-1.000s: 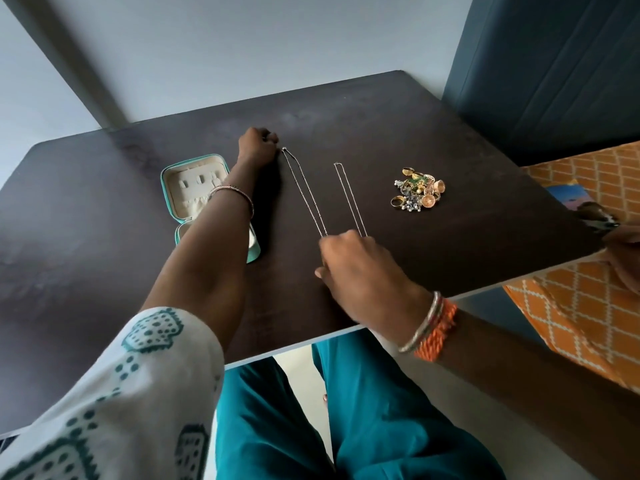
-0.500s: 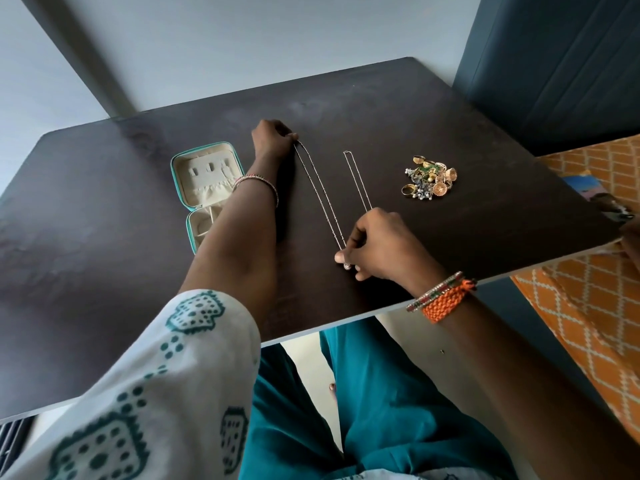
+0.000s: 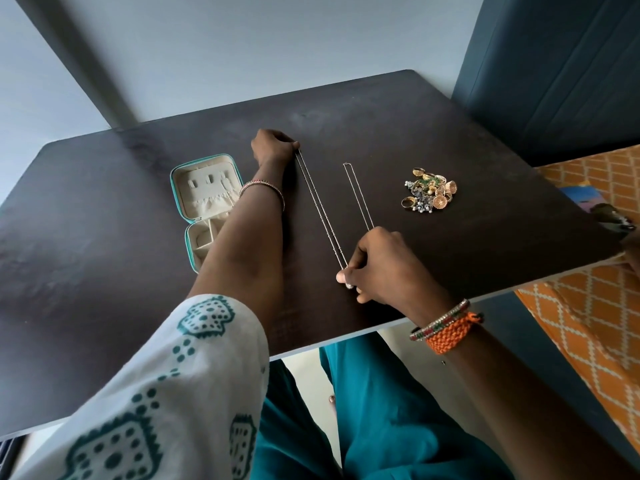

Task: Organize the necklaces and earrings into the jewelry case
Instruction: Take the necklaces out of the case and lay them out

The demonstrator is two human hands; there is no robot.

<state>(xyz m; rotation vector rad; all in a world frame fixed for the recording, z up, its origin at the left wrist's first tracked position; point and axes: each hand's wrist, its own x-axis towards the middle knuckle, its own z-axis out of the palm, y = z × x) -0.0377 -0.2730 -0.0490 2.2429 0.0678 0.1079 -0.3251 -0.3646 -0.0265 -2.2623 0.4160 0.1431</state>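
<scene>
A thin silver necklace [image 3: 320, 209] lies stretched straight on the dark table [image 3: 450, 126]. My left hand [image 3: 273, 147] pinches its far end, and my right hand [image 3: 381, 268] pinches its near end with the small pendant. A second silver necklace [image 3: 358, 195] lies parallel just to the right, its near end hidden behind my right hand. The teal jewelry case [image 3: 180, 188] lies open to the left of my left forearm, cream lined, partly covered by the arm. A pile of gold and silver earrings [image 3: 429, 194] sits further right.
The table's near edge runs just below my right wrist. An orange patterned cloth [image 3: 588, 306] and a printed card [image 3: 595, 206] lie beyond the table's right edge. A dark blue panel stands at the back right.
The left necklace's two strands have been pulled closer together and straighter. My right hand shifted from covering both chain ends to pinching the left chain's near end.
</scene>
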